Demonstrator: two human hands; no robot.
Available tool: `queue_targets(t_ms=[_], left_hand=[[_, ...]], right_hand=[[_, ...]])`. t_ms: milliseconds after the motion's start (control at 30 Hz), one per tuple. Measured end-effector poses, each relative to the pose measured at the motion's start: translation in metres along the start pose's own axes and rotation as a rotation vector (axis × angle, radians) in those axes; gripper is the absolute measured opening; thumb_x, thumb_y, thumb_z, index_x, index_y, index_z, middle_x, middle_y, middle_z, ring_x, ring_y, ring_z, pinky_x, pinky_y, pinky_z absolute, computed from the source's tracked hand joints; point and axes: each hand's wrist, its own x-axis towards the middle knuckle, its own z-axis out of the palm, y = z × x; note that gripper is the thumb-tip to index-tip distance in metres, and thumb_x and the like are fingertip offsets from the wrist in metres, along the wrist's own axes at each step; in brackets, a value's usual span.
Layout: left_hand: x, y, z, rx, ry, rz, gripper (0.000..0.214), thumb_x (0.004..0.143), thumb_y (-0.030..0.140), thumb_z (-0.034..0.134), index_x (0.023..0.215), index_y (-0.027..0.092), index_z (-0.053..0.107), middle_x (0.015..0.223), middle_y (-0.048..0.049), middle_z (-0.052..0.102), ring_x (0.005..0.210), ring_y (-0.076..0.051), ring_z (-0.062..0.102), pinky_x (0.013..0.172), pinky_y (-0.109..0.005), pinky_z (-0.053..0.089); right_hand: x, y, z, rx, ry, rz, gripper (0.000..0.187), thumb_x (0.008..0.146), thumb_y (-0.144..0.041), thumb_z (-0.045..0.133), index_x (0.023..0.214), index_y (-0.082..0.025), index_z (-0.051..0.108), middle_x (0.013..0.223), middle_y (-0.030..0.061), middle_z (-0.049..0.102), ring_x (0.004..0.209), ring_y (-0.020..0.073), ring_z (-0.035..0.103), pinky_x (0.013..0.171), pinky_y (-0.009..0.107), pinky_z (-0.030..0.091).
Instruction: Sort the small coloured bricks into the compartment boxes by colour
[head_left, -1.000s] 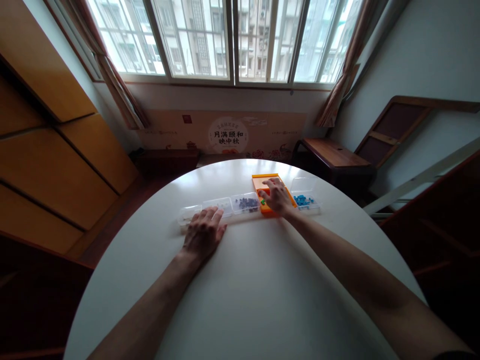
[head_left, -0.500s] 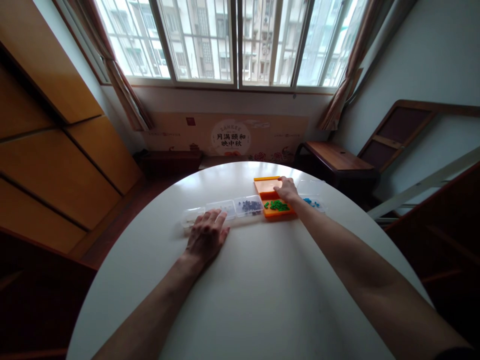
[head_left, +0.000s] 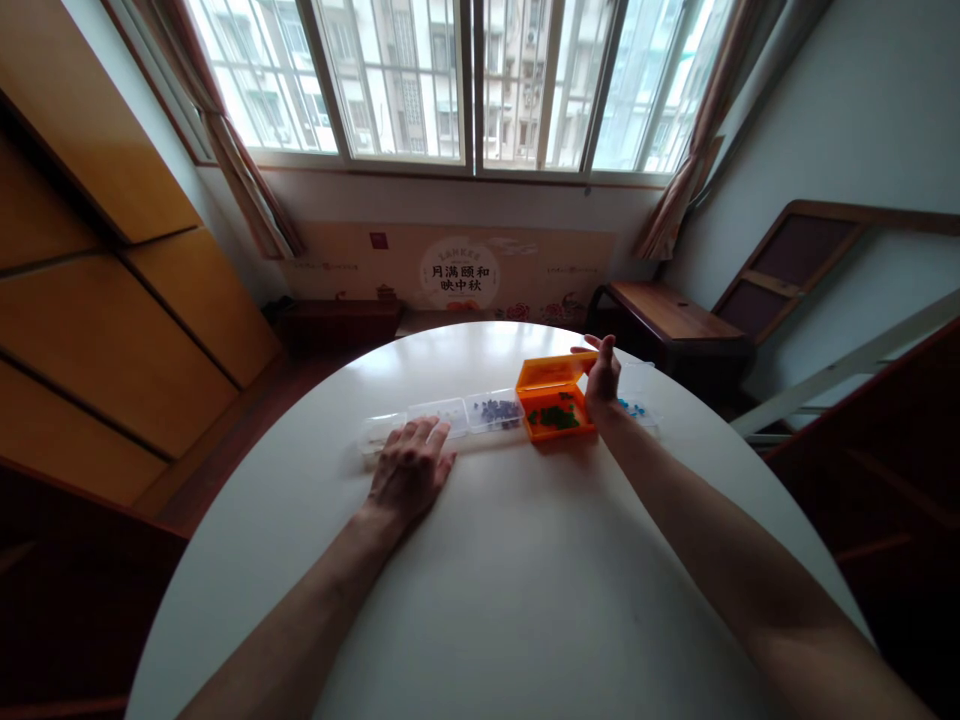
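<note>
An orange box (head_left: 559,433) holds small green pieces (head_left: 555,416), and its hinged lid (head_left: 553,373) is tilted up at the back. My right hand (head_left: 602,378) is at the lid's right end, fingers stretched out against its back and top edge; no grip round it shows. My left hand (head_left: 410,462) lies flat, fingers spread, at the front of two clear boxes on the left. It partly covers the near clear box (head_left: 457,408) with pale contents. Between the hands, another clear box (head_left: 474,412) holds dark purple pieces (head_left: 499,411).
Right of the orange box, partly behind my right wrist, stands a clear box (head_left: 651,410) with blue pieces (head_left: 631,408). All the boxes stand in a row on a round white table (head_left: 480,580). Beyond its far edge are a wooden bench (head_left: 675,312) and a window.
The orange lid has swung up from lying back flat to a tilt. My right hand has moved slightly right and turned, its fingers now behind the lid. My left hand stays put.
</note>
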Motion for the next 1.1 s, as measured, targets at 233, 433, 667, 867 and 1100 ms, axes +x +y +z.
queue_targets(t_ms=[233, 433, 667, 867, 1100], left_hand=[[0.001, 0.001, 0.0, -0.001, 0.002, -0.001, 0.035, 0.085, 0.025, 0.055, 0.117, 0.013, 0.059, 0.122, -0.0157, 0.061, 0.113, -0.031, 0.055, 0.093, -0.045, 0.045], [0.001, 0.003, -0.001, -0.006, 0.0, -0.004, 0.034, 0.085, 0.024, 0.053, 0.118, 0.014, 0.059, 0.123, -0.016, 0.06, 0.113, -0.031, 0.055, 0.093, -0.046, 0.045], [0.002, 0.004, -0.001, -0.009, -0.006, -0.005, 0.035, 0.085, 0.024, 0.055, 0.118, 0.012, 0.058, 0.122, -0.0164, 0.06, 0.113, -0.031, 0.055, 0.093, -0.045, 0.045], [0.002, 0.002, -0.001, -0.015, -0.001, -0.009, 0.036, 0.084, 0.024, 0.056, 0.118, 0.013, 0.058, 0.123, -0.0167, 0.06, 0.114, -0.032, 0.055, 0.093, -0.046, 0.045], [-0.001, 0.0, -0.002, -0.023, 0.006, -0.008, 0.035, 0.085, 0.024, 0.055, 0.117, 0.013, 0.059, 0.123, -0.0166, 0.06, 0.114, -0.032, 0.055, 0.093, -0.046, 0.046]], right_hand=[[-0.018, -0.033, -0.032, -0.132, -0.306, 0.029, 0.051, 0.077, -0.063, 0.057, 0.08, -0.015, 0.071, 0.07, 0.0077, 0.07, 0.07, 0.0194, 0.066, 0.073, 0.033, 0.049], [-0.049, -0.032, -0.043, -0.691, -0.681, -0.157, 0.027, 0.076, -0.045, 0.064, 0.071, -0.018, 0.067, 0.077, 0.0048, 0.071, 0.069, 0.0191, 0.062, 0.065, 0.03, 0.047], [-0.068, -0.027, -0.041, -0.885, -0.801, -0.336, 0.013, 0.077, -0.032, 0.065, 0.076, -0.02, 0.061, 0.108, 0.0075, 0.067, 0.088, 0.0208, 0.06, 0.08, 0.033, 0.046], [-0.045, -0.035, -0.05, -0.86, -0.609, -0.439, 0.02, 0.085, -0.036, 0.055, 0.084, -0.018, 0.063, 0.091, 0.0078, 0.065, 0.086, 0.0218, 0.059, 0.079, 0.033, 0.047], [0.002, -0.03, -0.08, -1.177, -0.322, -0.553, 0.049, 0.084, -0.045, 0.057, 0.125, -0.019, 0.054, 0.133, 0.0134, 0.052, 0.127, 0.0337, 0.042, 0.103, 0.049, 0.032]])
